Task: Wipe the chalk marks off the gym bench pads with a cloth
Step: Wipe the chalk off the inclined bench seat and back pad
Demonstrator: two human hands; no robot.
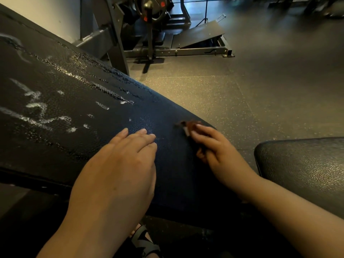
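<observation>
Chalk marks point(37, 108) streak the black bench point(89, 146) left of the left hand point(119, 164), its fingers point(143, 132) flat and relaxed on it, while the right hand point(217, 155) clutches a brown cloth point(191, 125) at the bench edge, with speckled floor point(251, 101) and a gym machine point(149, 25) beyond the fingertips.

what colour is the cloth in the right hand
Reddish brown cloth with a small pale patch, gripped by the right hand; head view shows it.

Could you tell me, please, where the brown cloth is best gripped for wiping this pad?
Grip the cloth by its bunched near part from the near right, as the right hand does; its free far edge lies on the bench pad, toward the chalk marks.
</observation>
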